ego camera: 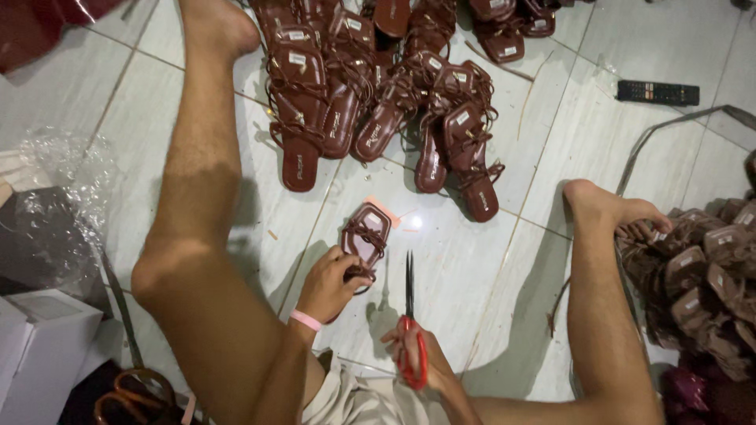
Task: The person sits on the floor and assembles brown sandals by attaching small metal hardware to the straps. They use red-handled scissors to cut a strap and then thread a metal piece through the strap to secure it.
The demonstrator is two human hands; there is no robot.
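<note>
Currently the left hand [327,285] grips the heel end of a brown strappy sandal [364,236] lying on the tiled floor [465,260] between the legs. Right hand [417,358] clasps red-handled scissors [410,323] — blades closed, pointing away, just beside the sandal — with a sandal pile [370,86] toward the floor's far edge.

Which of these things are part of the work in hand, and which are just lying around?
In hand:
left hand on brown strappy sandal
right hand holding red-handled scissors
row of brown sandals

Lying about:
black remote control
white cardboard box
clear plastic wrap
</note>
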